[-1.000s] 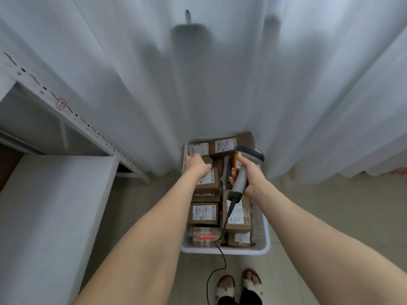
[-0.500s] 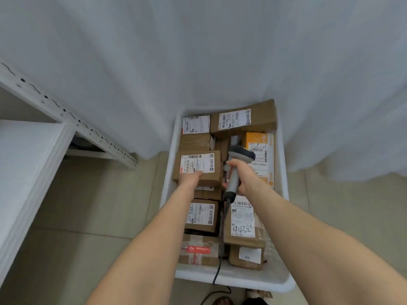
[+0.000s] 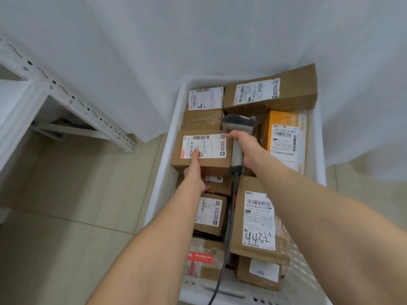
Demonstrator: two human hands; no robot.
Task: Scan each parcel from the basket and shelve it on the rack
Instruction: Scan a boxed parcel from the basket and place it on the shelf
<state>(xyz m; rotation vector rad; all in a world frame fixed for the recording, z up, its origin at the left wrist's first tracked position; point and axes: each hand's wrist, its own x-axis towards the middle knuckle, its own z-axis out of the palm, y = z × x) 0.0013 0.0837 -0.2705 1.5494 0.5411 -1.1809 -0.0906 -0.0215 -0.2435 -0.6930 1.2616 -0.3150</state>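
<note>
A white plastic basket [image 3: 317, 155] on the floor holds several brown cardboard parcels with white labels. My left hand [image 3: 195, 172] grips a small brown parcel [image 3: 211, 148] in the middle left of the basket, thumb on its label. My right hand [image 3: 246, 148] holds a grey barcode scanner [image 3: 237, 130] by its handle, right beside that parcel, with an outstretched finger touching the label's corner. The scanner's black cable [image 3: 226, 245] runs down over the parcels. Part of the white metal rack [image 3: 72, 100] shows at the left.
An orange parcel [image 3: 286, 137] lies at the basket's right, a long brown parcel [image 3: 273, 93] across the back, and a parcel marked 4432 [image 3: 257, 219] at the near right. White curtain [image 3: 198, 36] hangs behind. Beige tiled floor [image 3: 77, 194] lies between rack and basket.
The view has closed in on the basket. My left hand has taken hold of the small parcel's near edge, thumb on the label. The scanner has come down beside that parcel.
</note>
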